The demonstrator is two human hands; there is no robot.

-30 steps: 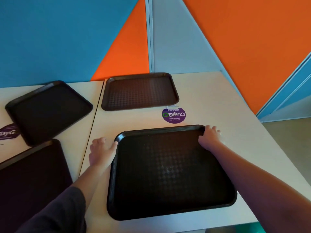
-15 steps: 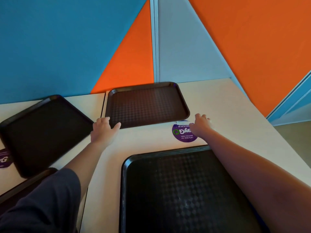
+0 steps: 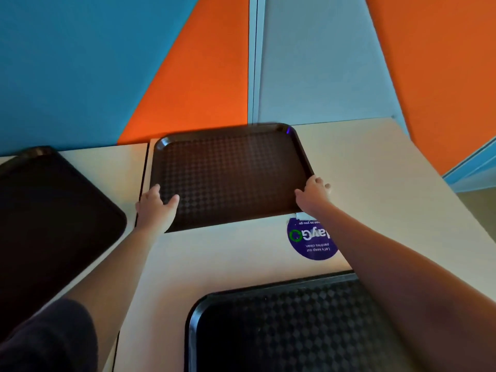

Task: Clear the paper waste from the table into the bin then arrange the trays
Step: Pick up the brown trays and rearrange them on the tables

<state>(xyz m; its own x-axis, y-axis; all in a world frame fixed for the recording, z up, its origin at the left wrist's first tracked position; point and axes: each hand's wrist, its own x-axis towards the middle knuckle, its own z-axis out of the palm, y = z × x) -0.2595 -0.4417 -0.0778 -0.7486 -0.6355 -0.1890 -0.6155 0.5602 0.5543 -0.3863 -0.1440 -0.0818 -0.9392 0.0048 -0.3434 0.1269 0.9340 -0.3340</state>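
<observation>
Reached forward since a half second ago: both hands off the bare table and onto the far tray (image 3: 228,175), which sits against the back edge of the table (image 3: 375,167) near the wall.

Left hand (image 3: 154,208) now laid over the tray's near-left corner, thumb on the patterned floor, fingers spread and not yet clearly closed. Right hand (image 3: 312,194) curled at the near-right corner, fingers wrapping the rim; whether fully clamped, cannot tell. Near tray (image 3: 281,326) lying at the front edge, well apart from the far one, with a purple sticker (image 3: 311,241) between them toward the right. Third tray (image 3: 53,224) on the adjoining table to the left. No paper waste visible (so likely on to the arranging part).

To do it well: hook fingers under both near corners before pulling, lift the near edge slightly so the rim does not drag, keep both hands level, then bring it straight back and square it over the near tray.
</observation>
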